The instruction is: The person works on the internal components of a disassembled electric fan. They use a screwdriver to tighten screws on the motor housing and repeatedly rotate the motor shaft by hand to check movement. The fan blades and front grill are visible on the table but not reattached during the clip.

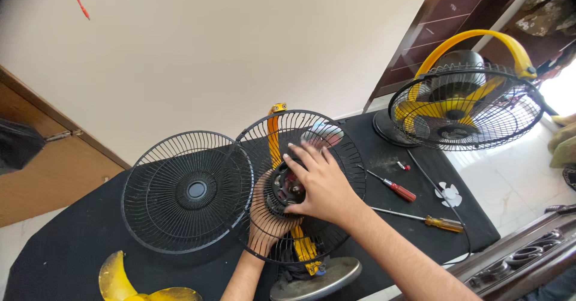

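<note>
Two hands work on one fan from opposite faces: the right hand lies over the front of the rear guard, its fingers curled and pressed down on the dark motor hub at the guard's centre, while the left hand comes up from behind the wires, spread flat against the back, seemingly to brace the guard so that it does not turn or tip under the other grip. Just left of that grip, the detached front guard lies flat on the black worktop, its rim overlapping the held guard's edge. To the right of the grip, well within reach, lie a red-handled screwdriver and an amber-handled one, with a small white fan-shaped piece beyond them. Farther off on that side stands a whole yellow-bladed fan. Below and left of the grip, a loose yellow blade is cut off by the frame's edge. The left hand is seen only through the wires, so its exact hold is unclear; what the right fingertips pinch, if anything, is hidden under the fingers. The metal base is partly cut off.
</note>
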